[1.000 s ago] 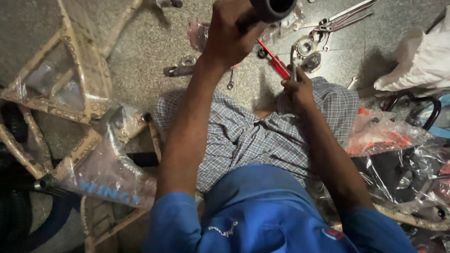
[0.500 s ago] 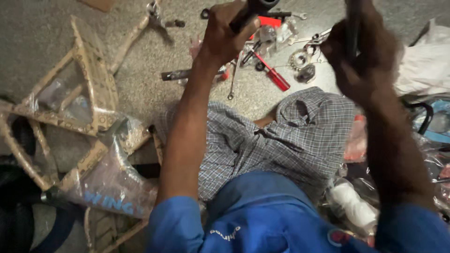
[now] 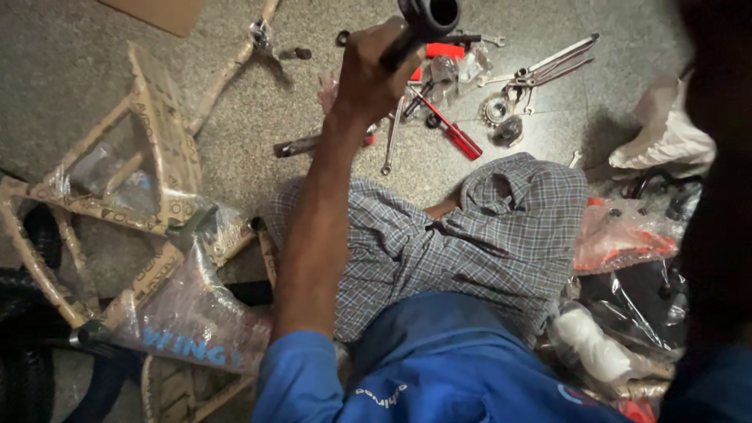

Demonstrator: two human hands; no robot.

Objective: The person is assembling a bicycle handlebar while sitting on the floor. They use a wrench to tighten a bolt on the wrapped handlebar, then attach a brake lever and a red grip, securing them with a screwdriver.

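My left hand is raised in front of me and closed around a black tube with an open round end. My right arm is a dark blur along the right edge, very close to the camera; the hand itself cannot be made out. I sit on the stone floor with a checked cloth over my legs. Beyond the left hand lie loose tools: a red-handled screwdriver, a spanner, and long metal pliers.
A bicycle frame wrapped in brown paper and clear plastic lies at my left. At the right sit a white bag and plastic-wrapped orange parts. A black tyre shows at the lower left.
My right hand rose from the tools on the floor with a dark rod and has swung to the right edge, close to the camera. The left hand kept the black tube raised.
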